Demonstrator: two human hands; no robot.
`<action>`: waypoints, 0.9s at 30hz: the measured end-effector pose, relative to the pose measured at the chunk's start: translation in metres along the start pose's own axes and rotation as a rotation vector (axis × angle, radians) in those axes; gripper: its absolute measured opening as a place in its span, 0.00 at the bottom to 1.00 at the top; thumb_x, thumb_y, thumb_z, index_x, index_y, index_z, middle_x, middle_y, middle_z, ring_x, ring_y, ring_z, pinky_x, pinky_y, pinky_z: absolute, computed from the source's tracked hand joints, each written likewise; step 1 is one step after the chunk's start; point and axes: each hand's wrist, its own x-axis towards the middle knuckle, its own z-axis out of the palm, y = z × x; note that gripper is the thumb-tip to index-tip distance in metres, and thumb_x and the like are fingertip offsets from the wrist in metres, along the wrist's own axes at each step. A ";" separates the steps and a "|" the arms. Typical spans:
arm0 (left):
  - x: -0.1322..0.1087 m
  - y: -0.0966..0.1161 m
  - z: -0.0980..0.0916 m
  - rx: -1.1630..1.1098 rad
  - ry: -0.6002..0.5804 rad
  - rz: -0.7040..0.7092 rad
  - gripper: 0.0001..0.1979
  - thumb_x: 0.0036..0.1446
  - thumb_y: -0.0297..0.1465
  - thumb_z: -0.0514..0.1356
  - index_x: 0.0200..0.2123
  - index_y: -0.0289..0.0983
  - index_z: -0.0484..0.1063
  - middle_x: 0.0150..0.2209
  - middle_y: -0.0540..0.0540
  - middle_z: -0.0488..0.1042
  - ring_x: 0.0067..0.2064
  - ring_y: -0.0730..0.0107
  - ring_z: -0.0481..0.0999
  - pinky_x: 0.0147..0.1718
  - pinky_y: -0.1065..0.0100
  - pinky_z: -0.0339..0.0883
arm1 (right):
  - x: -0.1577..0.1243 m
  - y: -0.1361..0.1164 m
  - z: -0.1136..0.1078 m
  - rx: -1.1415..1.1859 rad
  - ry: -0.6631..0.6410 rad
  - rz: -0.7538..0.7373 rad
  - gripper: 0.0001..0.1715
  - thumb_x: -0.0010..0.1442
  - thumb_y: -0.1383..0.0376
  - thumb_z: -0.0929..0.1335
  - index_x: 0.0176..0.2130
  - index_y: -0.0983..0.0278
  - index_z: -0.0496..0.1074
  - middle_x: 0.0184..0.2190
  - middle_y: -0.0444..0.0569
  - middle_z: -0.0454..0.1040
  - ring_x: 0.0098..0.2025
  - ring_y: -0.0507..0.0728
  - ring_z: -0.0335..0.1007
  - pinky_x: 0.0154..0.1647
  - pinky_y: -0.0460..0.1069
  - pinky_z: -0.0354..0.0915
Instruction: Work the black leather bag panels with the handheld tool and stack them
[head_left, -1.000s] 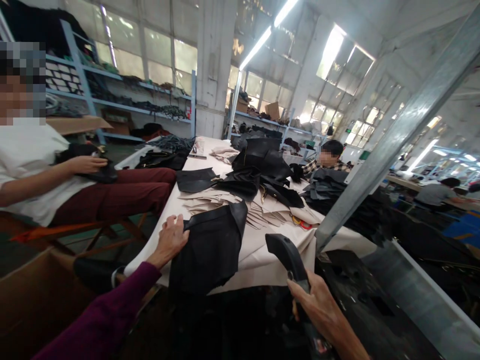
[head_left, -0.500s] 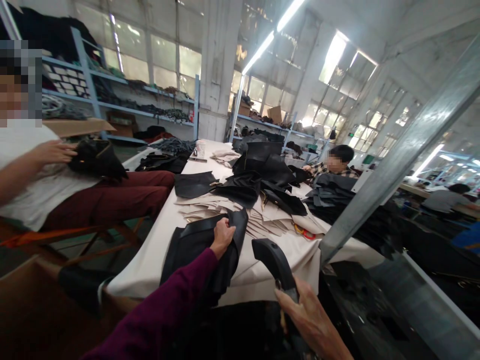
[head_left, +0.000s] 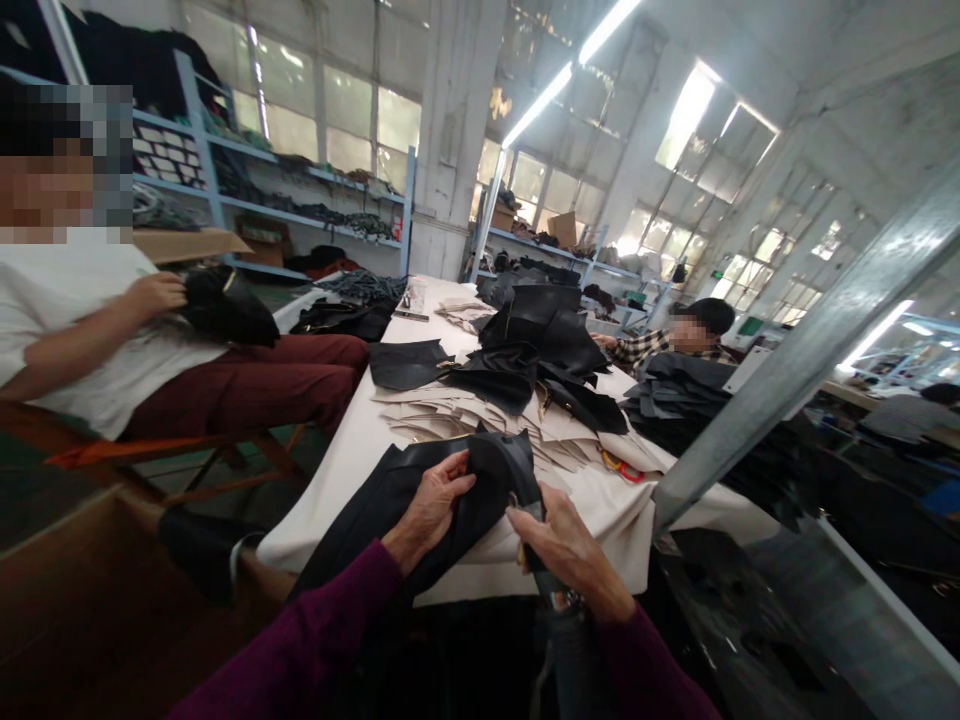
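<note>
Cloth-covered worktop (head_left: 352, 450), window-lit factory hall — black leather piece (head_left: 390, 495) at near edge, long axis running front-left to back-right, gripped by left hand (head_left: 435, 505); right hand (head_left: 562, 545) clamped on black tool (head_left: 559, 600).

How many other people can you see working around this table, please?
3: a person in white seated left, a person in plaid behind the table, a person in grey far right; others may be hidden.

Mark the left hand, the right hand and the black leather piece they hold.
left hand (head_left: 433, 497), head view, on its back.
right hand (head_left: 564, 548), head view, on its back.
black leather piece (head_left: 375, 500), head view, on the flat part left of the hands.
</note>
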 end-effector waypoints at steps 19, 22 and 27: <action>-0.036 0.035 -0.010 0.070 -0.104 -0.178 0.23 0.46 0.23 0.60 0.48 0.34 0.70 0.38 0.40 0.77 0.31 0.69 0.76 0.32 0.71 0.67 | -0.012 -0.015 -0.028 -0.022 0.202 0.024 0.10 0.54 0.59 0.62 0.28 0.62 0.59 0.14 0.38 0.65 0.15 0.51 0.66 0.13 0.42 0.60; -0.018 0.061 -0.016 0.087 -0.059 -0.164 0.25 0.44 0.22 0.60 0.49 0.34 0.69 0.36 0.41 0.77 0.28 0.69 0.76 0.28 0.71 0.68 | -0.033 -0.014 -0.045 -0.001 0.178 0.058 0.11 0.55 0.57 0.62 0.29 0.62 0.59 0.12 0.38 0.65 0.14 0.52 0.66 0.12 0.43 0.61; -0.008 0.082 -0.013 0.097 -0.023 -0.185 0.26 0.42 0.20 0.61 0.48 0.34 0.70 0.34 0.40 0.77 0.26 0.68 0.75 0.26 0.70 0.68 | -0.067 -0.020 -0.042 -0.024 0.178 0.058 0.09 0.55 0.60 0.63 0.28 0.63 0.60 0.13 0.37 0.65 0.14 0.51 0.66 0.13 0.42 0.62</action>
